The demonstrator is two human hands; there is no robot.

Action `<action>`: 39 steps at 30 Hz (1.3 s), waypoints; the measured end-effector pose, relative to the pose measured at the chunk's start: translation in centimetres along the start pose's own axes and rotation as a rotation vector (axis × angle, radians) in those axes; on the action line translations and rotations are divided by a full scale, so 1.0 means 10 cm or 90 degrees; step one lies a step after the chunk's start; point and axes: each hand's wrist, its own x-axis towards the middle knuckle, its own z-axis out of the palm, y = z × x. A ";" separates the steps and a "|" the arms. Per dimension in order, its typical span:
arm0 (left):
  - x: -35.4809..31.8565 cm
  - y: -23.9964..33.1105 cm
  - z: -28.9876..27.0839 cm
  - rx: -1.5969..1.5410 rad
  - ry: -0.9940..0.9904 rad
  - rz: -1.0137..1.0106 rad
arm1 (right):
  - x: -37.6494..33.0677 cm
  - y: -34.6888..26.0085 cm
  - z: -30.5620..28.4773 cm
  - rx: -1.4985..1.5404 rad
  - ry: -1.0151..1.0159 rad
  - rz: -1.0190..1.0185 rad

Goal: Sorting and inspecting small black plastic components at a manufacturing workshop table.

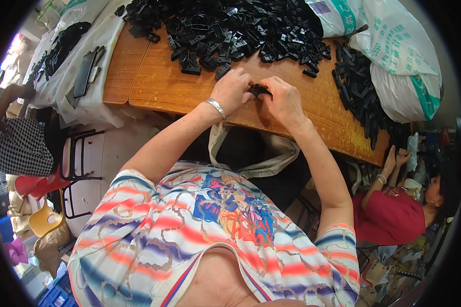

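Note:
Both my hands meet over the near part of the wooden table. Between their fingertips is a small black plastic part (260,91), partly hidden by the fingers. My left hand (232,90), with a silver bracelet at its wrist, is closed on the part's left side. From the right, my right hand (283,101) pinches the same part. Just beyond the hands spreads a big heap of black plastic parts (225,36), many of them small rectangular pieces.
Long black strips (354,77) lie along the table's (169,84) right side beside white plastic sacks (402,61). An open cloth bag (271,162) hangs below the near edge. One person in red (394,215) works at right, another in checks (20,146) at left. A phone (83,74) lies left.

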 end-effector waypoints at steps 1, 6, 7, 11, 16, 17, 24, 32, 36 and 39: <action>0.00 0.00 0.00 -0.004 -0.001 0.005 | 0.00 0.00 0.01 0.001 -0.003 -0.001; 0.00 0.00 -0.04 -0.009 -0.021 -0.006 | 0.02 -0.06 -0.02 -0.067 -0.094 0.013; 0.00 -0.01 -0.03 -0.009 -0.022 -0.012 | -0.03 -0.06 0.04 -0.067 -0.096 0.014; 0.02 -0.01 -0.04 -0.010 -0.006 -0.016 | -0.21 -0.09 0.22 -0.144 0.003 -0.061; -0.07 0.00 -0.07 0.024 -0.007 0.060 | -0.23 -0.08 0.10 -0.027 0.012 0.009; -0.11 0.08 -0.14 0.014 -0.022 0.077 | -0.34 -0.05 0.10 -0.022 0.032 0.025; -0.11 -0.17 -0.46 0.193 0.123 0.041 | -1.08 -0.54 0.10 0.035 -0.033 -0.020; -0.08 -0.14 -0.34 0.067 0.085 -0.090 | -0.55 -0.30 -0.02 0.076 0.080 -0.052; -0.12 -0.05 -0.21 0.001 0.127 -0.128 | 0.06 0.10 -0.01 -0.072 0.134 0.020; -0.12 0.07 -0.20 -0.055 0.096 -0.179 | 0.39 0.48 0.14 -0.165 0.128 0.002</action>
